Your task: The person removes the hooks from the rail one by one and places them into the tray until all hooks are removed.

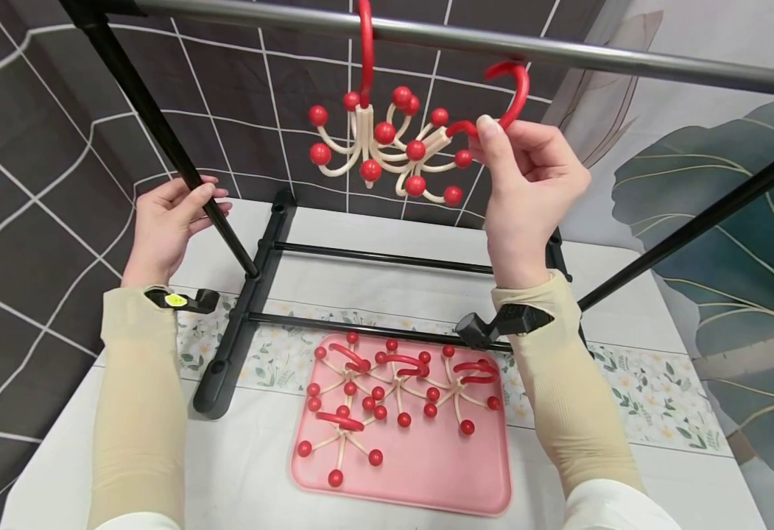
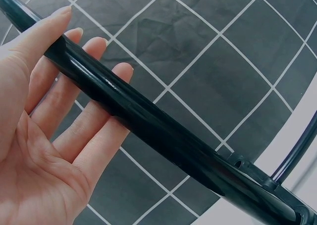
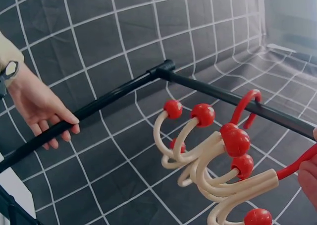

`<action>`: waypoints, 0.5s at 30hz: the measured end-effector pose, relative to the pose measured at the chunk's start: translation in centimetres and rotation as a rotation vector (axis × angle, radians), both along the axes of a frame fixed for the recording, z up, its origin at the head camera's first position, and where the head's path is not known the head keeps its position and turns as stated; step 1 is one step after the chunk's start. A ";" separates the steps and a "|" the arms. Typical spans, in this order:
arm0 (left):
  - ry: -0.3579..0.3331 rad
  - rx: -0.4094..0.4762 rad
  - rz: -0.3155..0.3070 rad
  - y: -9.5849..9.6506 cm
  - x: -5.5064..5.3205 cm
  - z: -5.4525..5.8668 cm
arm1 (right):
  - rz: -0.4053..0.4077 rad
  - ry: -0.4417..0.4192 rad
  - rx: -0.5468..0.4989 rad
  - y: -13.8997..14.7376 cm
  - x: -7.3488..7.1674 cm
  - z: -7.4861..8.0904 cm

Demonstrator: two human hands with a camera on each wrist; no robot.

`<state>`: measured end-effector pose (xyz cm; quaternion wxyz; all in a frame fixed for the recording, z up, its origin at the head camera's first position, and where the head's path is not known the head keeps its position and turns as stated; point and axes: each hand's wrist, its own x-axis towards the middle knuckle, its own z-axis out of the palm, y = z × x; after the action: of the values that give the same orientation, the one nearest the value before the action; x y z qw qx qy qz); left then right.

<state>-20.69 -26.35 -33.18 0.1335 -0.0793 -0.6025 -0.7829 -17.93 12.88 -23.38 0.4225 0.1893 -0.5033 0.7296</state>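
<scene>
Nearest us, a steel rail (image 1: 625, 57) is crossing the view. Our right hand (image 1: 537, 180) is pinching a ball-tipped hanger (image 1: 436, 140) by its red hook (image 1: 521, 92), near the rail; a second hanger (image 1: 364, 132) is hanging beside it, prongs overlapping from our angle. Our left hand (image 1: 166, 221) is loosely holding a black post (image 1: 163, 132). Below, a pink tray (image 1: 440, 471) is carrying four more.

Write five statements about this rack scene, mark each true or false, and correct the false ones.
1. The right grip holds a hanger by its red hook. True.
2. Four more hangers sit on the pink tray. True.
3. The left grip holds the tray's edge. False: it holds a black post.
4. Nothing is hung up. False: one hanger hangs from the silver rail.
5. The hangers' balls are red. True.
</scene>
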 end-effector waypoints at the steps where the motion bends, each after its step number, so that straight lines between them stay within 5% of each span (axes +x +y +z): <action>1: 0.001 0.000 0.000 0.0 0.0 0.0 | -0.007 0.007 -0.006 0.0 0.0 0.0; 15: 0.010 0.024 -0.007 0.1 -0.2 0.0 | -0.013 0.023 -0.007 0.8 0.3 0.0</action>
<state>-20.87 -26.26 -33.16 0.1346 -0.0837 -0.5922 -0.7900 -17.63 13.65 -23.41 0.4337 0.1931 -0.4967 0.7265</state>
